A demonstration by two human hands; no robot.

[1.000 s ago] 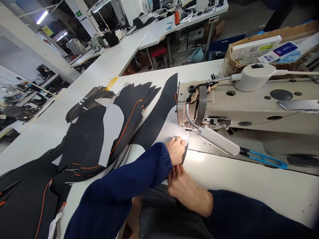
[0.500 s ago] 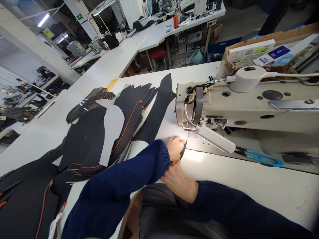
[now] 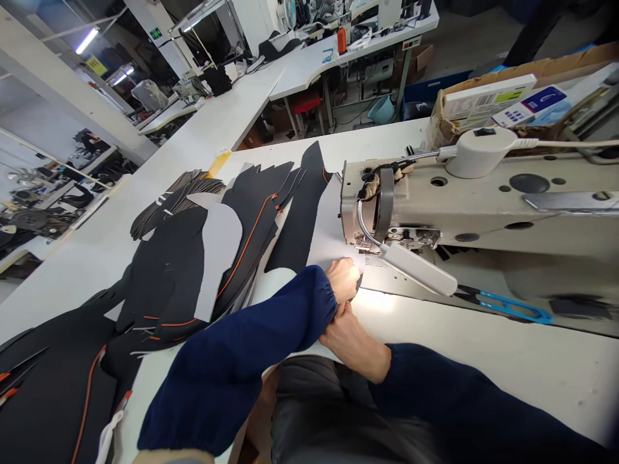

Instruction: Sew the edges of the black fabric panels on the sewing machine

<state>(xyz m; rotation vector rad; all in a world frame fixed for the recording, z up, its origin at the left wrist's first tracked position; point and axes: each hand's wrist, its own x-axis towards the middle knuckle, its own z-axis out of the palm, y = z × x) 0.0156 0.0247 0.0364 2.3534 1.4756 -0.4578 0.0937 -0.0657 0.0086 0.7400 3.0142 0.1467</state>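
A black fabric panel (image 3: 297,222) with a light grey piece (image 3: 329,222) along it runs under the head of a sewing machine (image 3: 377,206). My left hand (image 3: 344,278) is closed, its curled fingers on the near end of this panel, just left of and below the needle area. Just below it, my right hand (image 3: 355,341) has its fingers pinched together at the near edge of the panel, touching my left hand. The fingertips of both hands are partly hidden. The machine's lamp lights the cloth around my left hand.
Stacked black panels with orange piping (image 3: 249,245) cover the table's left side. Blue thread snips (image 3: 515,306) lie beneath the machine arm. A cardboard box (image 3: 438,119) with packages stands behind the machine. A white lamp (image 3: 418,270) juts out before the needle.
The panel's far end has swung left and a little nearer. My left hand has moved slightly up toward the needle, and my right hand has shifted slightly right.
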